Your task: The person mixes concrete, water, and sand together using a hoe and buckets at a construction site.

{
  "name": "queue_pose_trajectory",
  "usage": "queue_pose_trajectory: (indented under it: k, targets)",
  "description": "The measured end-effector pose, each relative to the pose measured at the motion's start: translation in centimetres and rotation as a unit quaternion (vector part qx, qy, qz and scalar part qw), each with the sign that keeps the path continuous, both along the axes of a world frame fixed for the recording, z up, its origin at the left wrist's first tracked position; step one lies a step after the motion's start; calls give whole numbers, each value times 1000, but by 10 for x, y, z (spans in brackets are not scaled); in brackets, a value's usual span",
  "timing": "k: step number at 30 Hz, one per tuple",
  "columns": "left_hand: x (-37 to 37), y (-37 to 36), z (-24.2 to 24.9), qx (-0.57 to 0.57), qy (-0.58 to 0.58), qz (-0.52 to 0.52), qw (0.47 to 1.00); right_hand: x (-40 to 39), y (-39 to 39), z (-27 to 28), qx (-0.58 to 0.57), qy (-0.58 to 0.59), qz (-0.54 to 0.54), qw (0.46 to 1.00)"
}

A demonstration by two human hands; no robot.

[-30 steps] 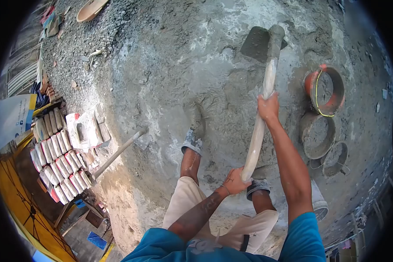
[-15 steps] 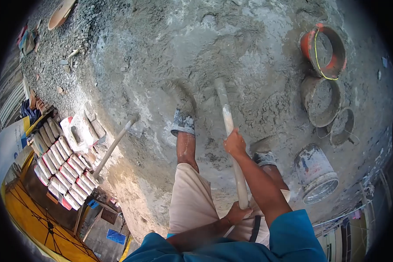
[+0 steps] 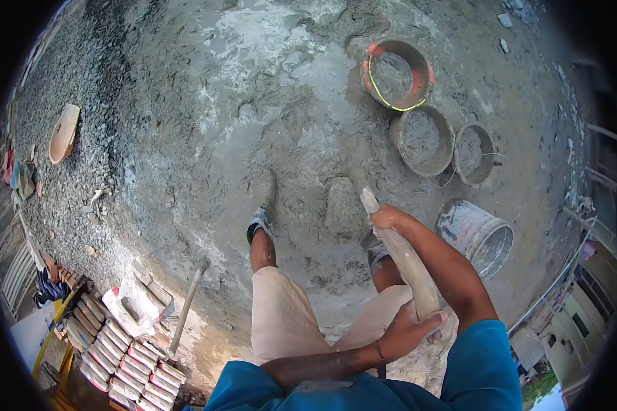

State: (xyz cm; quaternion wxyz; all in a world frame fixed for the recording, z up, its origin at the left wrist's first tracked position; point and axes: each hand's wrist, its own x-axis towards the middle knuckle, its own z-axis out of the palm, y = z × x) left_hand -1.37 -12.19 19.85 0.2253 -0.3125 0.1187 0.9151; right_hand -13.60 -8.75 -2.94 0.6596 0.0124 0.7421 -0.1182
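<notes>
My right hand (image 3: 389, 218) is wrapped round the pale handle of a long-handled shovel (image 3: 406, 264), partway along it. At the handle's top end, close to my body, my left hand (image 3: 411, 330) is closed on it. The shovel slants away from me; its lower part is coated grey, and its blade cannot be made out in the wet concrete mix (image 3: 301, 240). Both my feet stand in the mix, in mud-covered boots, the left boot (image 3: 262, 195) showing best. Beyond my right forearm lies a white paint-stained bucket (image 3: 473, 236) on its side.
An orange-rimmed bucket (image 3: 428, 75) and two grey buckets (image 3: 448, 127) (image 3: 490, 147) stand at the right. On the left are gravel (image 3: 96, 82), a shallow pan (image 3: 64, 133), stacked cement bags (image 3: 127, 370), a torn bag (image 3: 134, 305) and another long-handled tool (image 3: 187, 312).
Both hands have moved right with the shovel, whose handle now slants more toward the right. The view has turned rightward, so the buckets appear further left. My right leg has shifted closer to the left.
</notes>
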Motion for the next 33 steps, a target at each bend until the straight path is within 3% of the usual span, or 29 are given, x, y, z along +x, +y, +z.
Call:
queue_pose_trajectory:
  k: [2, 6, 8, 10, 11, 13, 15, 17, 19, 22, 24, 26, 27, 28, 32, 33]
  targets:
    - [-15, -5, 29, 5, 94, -22, 995, -39, -9, 58, -17, 37, -36, 999]
    - [-11, -24, 70, 7, 162, -40, 986, -86, -16, 142, -30, 120, -177, 977]
    - [5, -36, 47, -167, 246, -72, 952, -95, -22, 151, -34, 174, -214, 961]
    - [27, -44, -15, -309, 248, -164, 903, -92, -36, 136, -51, 279, -259, 923]
    - [38, -49, -51, -370, 189, -269, 869, -92, -37, 113, -54, 280, -257, 923]
    - [42, -59, -129, -525, 131, -359, 761, -93, -41, 43, -116, 366, -264, 885]
    - [43, -64, -212, -587, 107, -385, 704, -106, -55, -5, -126, 344, -282, 887]
    - [35, -62, -266, -633, 61, -403, 658, -114, -57, -40, -147, 316, -353, 868]
    - [24, -57, -289, -642, 51, -393, 657, -124, -65, -39, -158, 306, -323, 881]
    - [20, -47, -273, -650, 47, -363, 666, -115, -74, 0, -169, 345, -283, 879]
    - [35, -29, -248, -636, 122, -286, 706, -105, -74, 16, -197, 378, -280, 860]
    - [45, -6, -206, -561, 101, -188, 800, -92, -73, 21, -185, 317, -229, 902]
    - [43, -1, -183, -492, 82, -204, 843, -85, -77, 18, -190, 311, -232, 902]
    - [38, 2, -166, -476, 80, -162, 861, -77, -84, 10, -176, 322, -164, 915]
    - [23, 39, -175, -436, -52, -114, 891, -51, -109, -47, -90, 292, 7, 952]
    - [25, 48, -181, -369, -77, -51, 925, -40, -106, -71, -39, 292, 76, 953]
